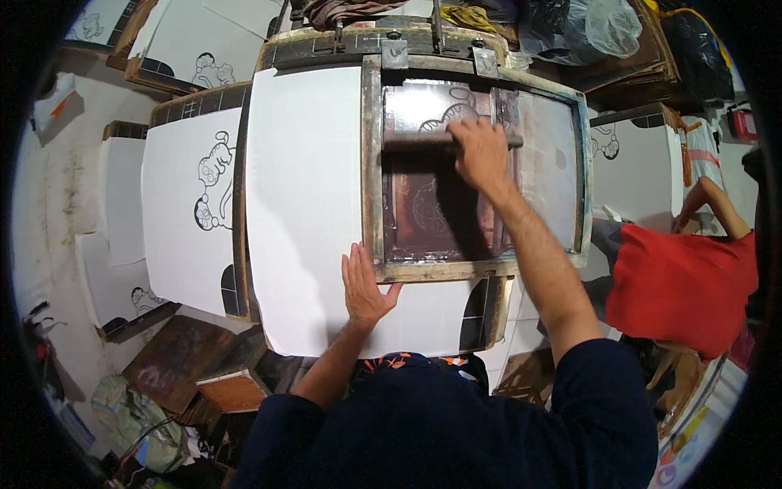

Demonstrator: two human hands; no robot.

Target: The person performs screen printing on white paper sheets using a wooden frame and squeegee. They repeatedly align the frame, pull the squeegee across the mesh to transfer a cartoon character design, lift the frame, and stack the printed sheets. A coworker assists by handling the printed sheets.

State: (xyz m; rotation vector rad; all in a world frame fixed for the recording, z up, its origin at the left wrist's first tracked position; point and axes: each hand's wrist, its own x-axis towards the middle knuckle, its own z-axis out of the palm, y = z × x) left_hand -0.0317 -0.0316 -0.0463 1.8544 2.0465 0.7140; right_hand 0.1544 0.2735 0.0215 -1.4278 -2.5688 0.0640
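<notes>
A screen printing frame (372, 179) with wooden sides lies over a white fabric sheet (301, 220) on a board. My right hand (482, 155) is wrapped round the bar of a squeegee (417, 142), which spans the upper part of the mesh. Dark lines of a drawing show on the mesh (423, 208) below and above the squeegee. My left hand (366, 289) rests flat at the frame's near left corner, fingers stretched and thumb apart, partly on the fabric. Metal clamps (395, 55) hold the frame's far edge. The squeegee's blade edge cannot be made out.
Boards with printed white sheets (183, 187) stand to the left, with another sheet (635, 167) at right. A person in a red shirt (680, 285) is close on the right. Plastic bags (582, 33) lie at the back right; a wooden box (235, 391) stands at the lower left.
</notes>
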